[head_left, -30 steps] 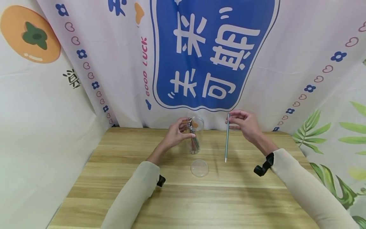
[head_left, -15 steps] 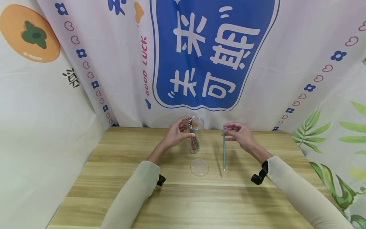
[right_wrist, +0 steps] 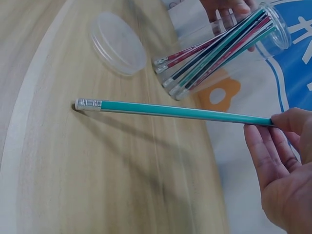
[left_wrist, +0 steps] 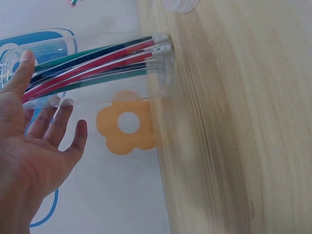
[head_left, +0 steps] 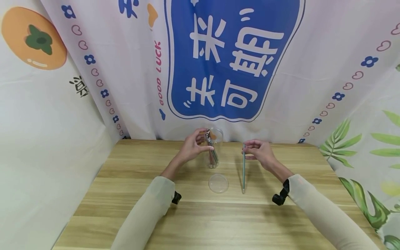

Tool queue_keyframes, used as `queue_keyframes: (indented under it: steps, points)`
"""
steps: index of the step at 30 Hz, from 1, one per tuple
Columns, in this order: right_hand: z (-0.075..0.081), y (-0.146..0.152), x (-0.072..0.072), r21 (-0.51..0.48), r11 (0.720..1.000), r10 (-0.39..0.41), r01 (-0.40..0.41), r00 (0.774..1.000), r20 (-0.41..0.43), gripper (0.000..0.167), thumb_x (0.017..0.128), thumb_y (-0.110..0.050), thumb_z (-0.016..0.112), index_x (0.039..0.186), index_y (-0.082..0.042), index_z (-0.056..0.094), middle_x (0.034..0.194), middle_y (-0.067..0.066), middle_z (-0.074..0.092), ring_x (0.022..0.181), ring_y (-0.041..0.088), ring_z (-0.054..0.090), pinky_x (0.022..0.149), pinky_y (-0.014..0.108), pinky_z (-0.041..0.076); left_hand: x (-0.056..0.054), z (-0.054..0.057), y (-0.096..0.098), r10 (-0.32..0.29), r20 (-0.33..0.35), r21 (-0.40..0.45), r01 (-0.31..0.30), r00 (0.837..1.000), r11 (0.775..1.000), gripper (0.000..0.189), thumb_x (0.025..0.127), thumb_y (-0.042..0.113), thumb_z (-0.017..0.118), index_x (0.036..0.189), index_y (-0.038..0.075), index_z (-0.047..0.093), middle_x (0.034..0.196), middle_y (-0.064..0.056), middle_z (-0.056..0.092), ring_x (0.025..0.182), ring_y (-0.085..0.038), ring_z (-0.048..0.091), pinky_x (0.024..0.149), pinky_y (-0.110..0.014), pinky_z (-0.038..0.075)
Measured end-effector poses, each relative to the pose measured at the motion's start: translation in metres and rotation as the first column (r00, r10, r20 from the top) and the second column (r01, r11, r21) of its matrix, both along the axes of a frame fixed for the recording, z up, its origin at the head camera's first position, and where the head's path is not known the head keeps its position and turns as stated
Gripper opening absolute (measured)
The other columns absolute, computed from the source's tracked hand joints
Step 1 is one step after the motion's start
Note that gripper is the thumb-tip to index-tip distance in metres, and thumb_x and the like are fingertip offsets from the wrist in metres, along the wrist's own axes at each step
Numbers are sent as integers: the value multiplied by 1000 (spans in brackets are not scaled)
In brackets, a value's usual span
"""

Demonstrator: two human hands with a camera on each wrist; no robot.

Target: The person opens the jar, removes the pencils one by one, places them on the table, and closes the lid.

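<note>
Jar (head_left: 218, 149), pencils (right_wrist: 214, 56) inside, between fingers of the left hand (head_left: 192, 147); lid (head_left: 218, 183) before those fingers; another pencil (right_wrist: 180, 111) down from fingers of right hand (head_left: 261, 152)

white characters (head_left: 207, 36), 未来可期, stand on the blue panel (head_left: 222, 71) of the hanging cloth (head_left: 134, 83); left of that panel, pink letters (head_left: 159, 73) on the cloth spell "good luck". black lettering (head_left: 80, 86) farther left i can't read.

Behind the wood-grain worktop (head_left: 200, 222) hangs a white cloth (head_left: 287, 111) with a blue panel (head_left: 220, 73) (pink lettering (head_left: 158, 57) beside it), printed leaves (head_left: 385, 139) at right, orange fruit print (head_left: 18, 34) at left
</note>
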State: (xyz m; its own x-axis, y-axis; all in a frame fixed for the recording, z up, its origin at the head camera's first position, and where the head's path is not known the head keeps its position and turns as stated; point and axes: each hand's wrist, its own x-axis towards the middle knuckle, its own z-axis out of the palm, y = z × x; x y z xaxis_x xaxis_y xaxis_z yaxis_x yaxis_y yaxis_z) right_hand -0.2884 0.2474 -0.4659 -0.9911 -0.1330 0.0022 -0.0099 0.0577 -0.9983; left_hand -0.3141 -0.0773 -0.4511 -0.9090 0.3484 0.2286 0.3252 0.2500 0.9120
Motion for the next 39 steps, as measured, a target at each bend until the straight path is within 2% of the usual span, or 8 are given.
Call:
queue_keyframes:
  steps: [9, 15, 20, 24, 28, 32, 39]
  points:
    - [-11, -1, -6, -20, 1000, -7, 9, 997, 72, 42, 97, 12, 66, 136, 19, 54, 98, 9, 75, 90, 18, 78, 82, 38, 66, 1, -1, -1, -4, -19, 7, 4, 1000, 1000, 79, 84, 17, 92, 151, 11, 51, 144, -15, 66, 136, -36, 61, 116, -49, 49]
    - [-20, -1, -13, -37, 999, -9, 14, 993, 122, 41, 97, 12, 67, 136, 16, 55, 96, 5, 76, 91, 19, 77, 84, 38, 66, 1, 0, -1, -9, -8, 15, 9, 1000, 1000, 79, 84, 17, 92, 151, 11, 51, 143, -15, 66, 137, -37, 60, 116, -53, 47]
    - [-28, 1, -17, -26, 1000, 6, -3, 990, 143, 48, 96, 12, 67, 140, 19, 51, 95, 4, 77, 91, 19, 77, 85, 37, 66, 2, 1, -1, -5, 3, 15, 5, 1000, 1000, 78, 84, 16, 92, 150, 11, 51, 143, -16, 66, 137, -38, 60, 116, -54, 47]
    - [-32, 1, -20, -5, 1000, 12, -12, 986, 166, 48, 95, 11, 69, 140, 17, 53, 102, 12, 77, 85, 15, 77, 85, 38, 66, 2, 2, 0, -3, 10, 17, 3, 1000, 1000, 77, 84, 15, 92, 150, 10, 51, 143, -17, 66, 137, -38, 60, 117, -56, 46]
    - [-36, 0, -20, 22, 999, 27, -32, 984, 178, 45, 95, 10, 70, 138, 15, 56, 112, 21, 75, 86, 15, 76, 86, 40, 65, 1, 1, 1, 1, 4, 5, -1, 1000, 1000, 78, 84, 15, 92, 151, 10, 51, 143, -15, 66, 136, -36, 61, 116, -50, 48]
    - [-39, -3, -21, 46, 998, 23, -33, 977, 213, 44, 94, 11, 71, 136, 15, 57, 103, 14, 76, 85, 16, 75, 86, 40, 66, 0, 1, 1, 4, -2, -13, -4, 1000, 1000, 78, 84, 17, 92, 151, 11, 51, 144, -13, 65, 136, -34, 61, 115, -45, 50]
    - [-45, -7, -25, 63, 997, 33, -50, 969, 246, 46, 93, 12, 72, 136, 17, 56, 104, 19, 76, 81, 16, 75, 81, 38, 66, 2, 1, 0, 3, -3, -18, -3, 1000, 1000, 79, 85, 17, 91, 152, 12, 50, 145, -14, 65, 137, -34, 61, 116, -45, 49]
